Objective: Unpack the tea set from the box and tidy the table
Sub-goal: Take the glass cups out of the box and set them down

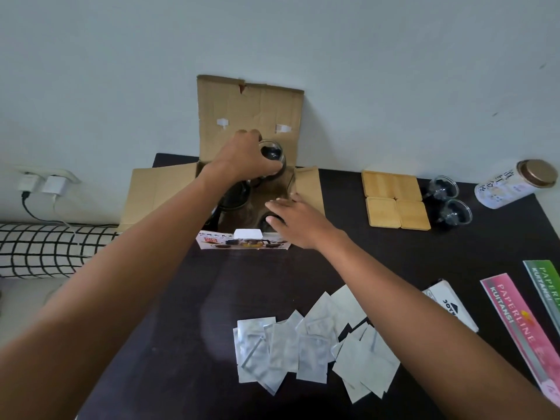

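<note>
An open cardboard box point(251, 107) stands at the far edge of the dark table point(181, 298), flaps spread. My left hand point(242, 159) grips a glass cup point(272, 156) above the box's back right corner. My right hand point(297, 222) rests flat on the box's front right edge, fingers apart, over another dark glass piece point(266, 222). A glass teapot point(236, 195) sits inside the box, partly hidden by my left arm. Two glass cups point(448, 201) stand on the table at the right beside several square bamboo coasters point(395, 200).
A lidded glass jar point(512, 183) lies at the far right. Several silver sachets point(312, 344) are scattered near the front. Receipt books point(521, 325) and a white packet point(451, 304) lie at the right. A checked pillow point(45, 250) and wall chargers point(45, 183) are left of the table.
</note>
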